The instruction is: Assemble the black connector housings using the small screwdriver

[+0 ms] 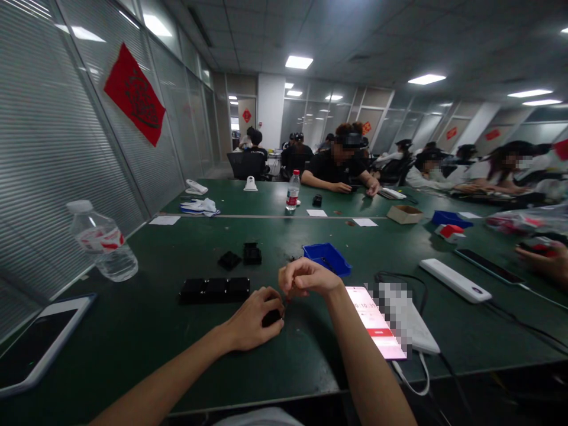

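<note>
My left hand (255, 319) rests on the green table (213, 367), its fingers wrapped round a small black part (270, 318) that is mostly covered. Just beyond it, my right hand (306, 277) is raised with bent wrist, fingers pinched together above that part. Whatever is between those fingertips is too small to make out. To the left lies a row of black square blocks (215, 289). Behind the row are a flat black piece (229, 260) and an open black box-like piece (252, 253). A blue tray (327, 258) with small dark bits sits beyond my right hand.
A water bottle (104, 242) and a phone (44, 343) are at left. Right of my forearm lie a lit phone (377, 325), a white power bank (455, 280) and cables. Across the table, a person (339, 163) works near another bottle (293, 192). Another person's hand (544, 257) shows at right.
</note>
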### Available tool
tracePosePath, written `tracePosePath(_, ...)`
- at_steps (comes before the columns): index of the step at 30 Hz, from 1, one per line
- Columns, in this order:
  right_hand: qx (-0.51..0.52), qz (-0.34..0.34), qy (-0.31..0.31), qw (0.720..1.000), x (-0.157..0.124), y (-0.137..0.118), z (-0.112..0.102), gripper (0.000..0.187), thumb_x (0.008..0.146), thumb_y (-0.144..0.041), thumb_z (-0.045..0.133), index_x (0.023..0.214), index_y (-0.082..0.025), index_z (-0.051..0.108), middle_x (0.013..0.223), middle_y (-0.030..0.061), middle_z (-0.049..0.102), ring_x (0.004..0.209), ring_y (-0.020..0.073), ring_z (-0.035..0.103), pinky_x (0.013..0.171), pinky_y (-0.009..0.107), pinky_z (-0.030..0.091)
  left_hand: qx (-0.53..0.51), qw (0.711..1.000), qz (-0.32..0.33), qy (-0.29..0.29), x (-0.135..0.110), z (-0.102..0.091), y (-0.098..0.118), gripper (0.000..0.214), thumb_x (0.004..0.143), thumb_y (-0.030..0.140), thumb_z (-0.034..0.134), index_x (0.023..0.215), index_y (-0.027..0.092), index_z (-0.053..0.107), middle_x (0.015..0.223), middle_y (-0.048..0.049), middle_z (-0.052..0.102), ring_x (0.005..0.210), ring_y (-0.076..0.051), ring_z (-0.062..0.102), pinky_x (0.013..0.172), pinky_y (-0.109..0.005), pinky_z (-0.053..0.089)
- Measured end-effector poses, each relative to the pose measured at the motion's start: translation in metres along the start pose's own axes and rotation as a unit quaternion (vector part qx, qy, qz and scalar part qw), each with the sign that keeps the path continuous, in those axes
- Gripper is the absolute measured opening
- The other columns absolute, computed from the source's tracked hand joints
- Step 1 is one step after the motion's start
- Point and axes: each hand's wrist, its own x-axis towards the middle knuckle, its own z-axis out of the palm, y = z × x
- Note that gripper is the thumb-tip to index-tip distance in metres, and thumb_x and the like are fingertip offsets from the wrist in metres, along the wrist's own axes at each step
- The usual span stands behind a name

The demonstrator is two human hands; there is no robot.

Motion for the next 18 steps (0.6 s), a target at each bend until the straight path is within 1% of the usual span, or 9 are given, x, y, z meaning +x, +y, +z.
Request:
tracePosePath(4, 0.019, 0.036, 0.005, 0.999, 0.0000, -0.0013, 0.0023, 0.035, 0.094, -0.045, 0.070, 0.109, -0.013, 0.065, 0.084, 0.0066, 0.073, 0.047, 0.0038, 0.047, 0.042, 0.016, 0.030, -0.003, 1.000, -0.002, 0.000, -0.0002, -0.0011, 0.0006, 0.009, 0.088, 0.020, 0.066, 0.096, 0.023, 0.065, 0.119, -0.0055, 0.063, 0.109, -0.023, 0.060, 0.099, -0.039, 0.048)
tracePosePath(8, 0.032, 0.046, 0.012, 0.998, 0.0003, -0.0010, 0.0039, 0.037, 0.096, -0.046, 0.066, 0.112, -0.014, 0.061, 0.081, 0.0057, 0.073, 0.046, 0.0044, 0.047, 0.043, 0.016, 0.030, 0.000, 1.000, 0.001, 0.001, -0.0003, -0.0014, 0.0009, 0.010, 0.087, 0.020, 0.066, 0.096, 0.023, 0.065, 0.120, -0.0058, 0.063, 0.110, -0.024, 0.060, 0.101, -0.040, 0.048)
tracePosePath(10, 0.036, 0.051, 0.019, 0.998, 0.0003, -0.0003, 0.0036, 0.041, 0.094, -0.051, 0.067, 0.111, -0.014, 0.059, 0.079, 0.0054, 0.073, 0.046, 0.0052, 0.047, 0.042, 0.016, 0.029, -0.001, 1.000, -0.001, 0.000, 0.0000, -0.0019, 0.0016, 0.009, 0.087, 0.020, 0.066, 0.096, 0.022, 0.065, 0.120, -0.0059, 0.064, 0.110, -0.024, 0.059, 0.101, -0.040, 0.047)
tracePosePath(12, 0.039, 0.043, 0.012, 0.998, 0.0003, 0.0004, 0.0027, 0.044, 0.090, -0.053, 0.072, 0.106, -0.015, 0.058, 0.077, 0.0055, 0.073, 0.046, 0.0055, 0.047, 0.041, 0.015, 0.029, -0.001, 1.000, -0.007, -0.005, 0.0004, -0.0027, 0.0027, 0.008, 0.087, 0.020, 0.066, 0.095, 0.022, 0.065, 0.119, -0.0061, 0.064, 0.109, -0.024, 0.060, 0.101, -0.041, 0.048)
tracePosePath(15, 0.038, 0.026, -0.013, 0.999, 0.0001, 0.0006, 0.0010, 0.039, 0.084, -0.043, 0.081, 0.095, -0.016, 0.056, 0.078, 0.0057, 0.074, 0.045, 0.0049, 0.047, 0.041, 0.015, 0.030, -0.003, 1.000, -0.009, -0.015, 0.0012, -0.0039, 0.0041, 0.008, 0.089, 0.022, 0.066, 0.096, 0.022, 0.065, 0.118, -0.0065, 0.064, 0.107, -0.024, 0.060, 0.100, -0.042, 0.048)
tracePosePath(18, 0.027, 0.018, -0.022, 0.999, -0.0002, 0.0000, 0.0002, 0.031, 0.085, -0.035, 0.081, 0.090, -0.013, 0.059, 0.081, 0.0064, 0.073, 0.048, 0.0046, 0.048, 0.043, 0.015, 0.031, -0.005, 1.000, -0.003, -0.011, 0.0015, -0.0044, 0.0045, 0.009, 0.090, 0.022, 0.066, 0.098, 0.022, 0.066, 0.120, -0.0070, 0.064, 0.109, -0.024, 0.060, 0.101, -0.042, 0.048)
